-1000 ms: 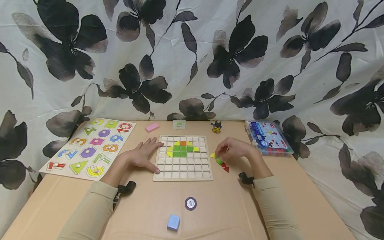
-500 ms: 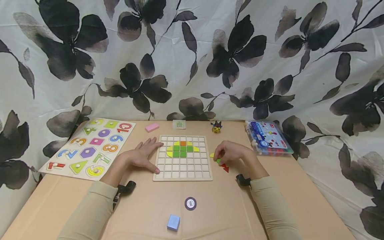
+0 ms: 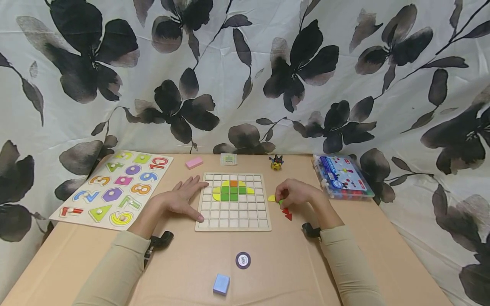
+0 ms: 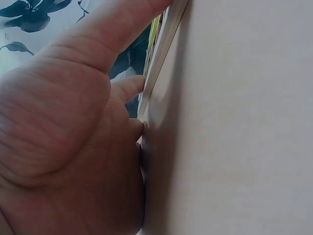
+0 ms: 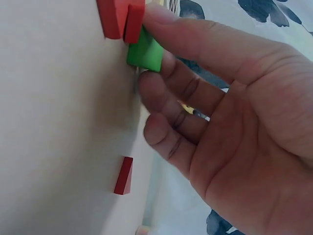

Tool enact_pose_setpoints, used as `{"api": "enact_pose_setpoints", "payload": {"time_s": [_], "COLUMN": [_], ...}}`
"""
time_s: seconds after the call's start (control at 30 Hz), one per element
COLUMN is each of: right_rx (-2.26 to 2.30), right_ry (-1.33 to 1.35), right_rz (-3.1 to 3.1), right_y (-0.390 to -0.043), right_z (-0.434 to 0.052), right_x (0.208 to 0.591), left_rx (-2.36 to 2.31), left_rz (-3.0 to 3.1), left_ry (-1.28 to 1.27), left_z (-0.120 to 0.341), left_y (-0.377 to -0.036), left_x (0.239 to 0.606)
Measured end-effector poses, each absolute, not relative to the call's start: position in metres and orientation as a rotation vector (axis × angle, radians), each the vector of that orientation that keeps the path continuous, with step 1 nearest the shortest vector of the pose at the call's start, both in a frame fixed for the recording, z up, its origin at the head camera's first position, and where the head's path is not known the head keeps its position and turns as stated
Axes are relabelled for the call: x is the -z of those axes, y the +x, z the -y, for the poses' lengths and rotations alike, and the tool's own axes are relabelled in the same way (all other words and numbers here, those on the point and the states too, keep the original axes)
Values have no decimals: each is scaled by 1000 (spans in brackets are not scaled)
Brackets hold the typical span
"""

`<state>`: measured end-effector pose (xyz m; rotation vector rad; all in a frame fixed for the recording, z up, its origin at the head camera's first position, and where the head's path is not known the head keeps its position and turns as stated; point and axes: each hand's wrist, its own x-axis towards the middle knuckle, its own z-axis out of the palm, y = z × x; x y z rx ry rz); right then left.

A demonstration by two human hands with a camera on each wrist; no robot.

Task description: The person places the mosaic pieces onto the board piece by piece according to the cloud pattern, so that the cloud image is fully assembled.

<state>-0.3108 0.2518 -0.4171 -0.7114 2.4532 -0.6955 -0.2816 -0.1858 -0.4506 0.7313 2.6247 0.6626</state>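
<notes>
My right hand (image 3: 296, 192) pinches a small green block (image 5: 145, 51) between thumb and fingers, just right of the grid board. Beside the fingers lie a yellow piece (image 3: 271, 198) and red triangular pieces (image 3: 287, 214), partly hidden behind the thumb in the right wrist view. Another red piece (image 5: 123, 176) sits apart on the table there. My left hand (image 3: 178, 202) lies with spread fingers at the left edge of the wooden grid board (image 3: 234, 226), thumb and index fingertip touching it. Green, yellow and orange pieces (image 3: 229, 193) fill several squares in the board's upper half.
A number-and-shape puzzle board (image 3: 86, 182) lies at left. Behind the grid are a pink block (image 3: 194, 162), a small pattern card (image 3: 229, 159) and a toy figure (image 3: 276, 162). A plastic box (image 3: 342, 176) stands right; a round chip (image 3: 243, 260) and blue block (image 3: 221, 284) lie in front.
My right hand has come down to the loose pieces and its fingers have taken hold of the green block, moving it slightly from the red ones. The left hand has stayed put.
</notes>
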Motion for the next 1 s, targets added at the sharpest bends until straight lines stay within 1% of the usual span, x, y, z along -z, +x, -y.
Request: {"api": "enact_pose_setpoints", "payload": {"time_s": [0.23,0.4,0.53,0.8,1.0], "right_rx": [744,774,912,1328,1214], "right_ry": [-725,-782,-838,-865,-831], "right_rz": [-2431,-2418,-2502,-2610,-2605], "right_y": [-311,-311,-311,-308,-306], "right_z": [-256,-257,-252,-214,-184], "right_x": [414,412,411,408,411], "left_rx": [-701,-745,-703,-664,-655], "left_rz": [-2619,-2626,-2641,-2629,-2639], "left_ry": [755,792,764,731,740], "left_z": [185,186,186,185,184], "left_y": [-278,-277,-280,-280,-280], "left_x": [448,451,454,449,450]}}
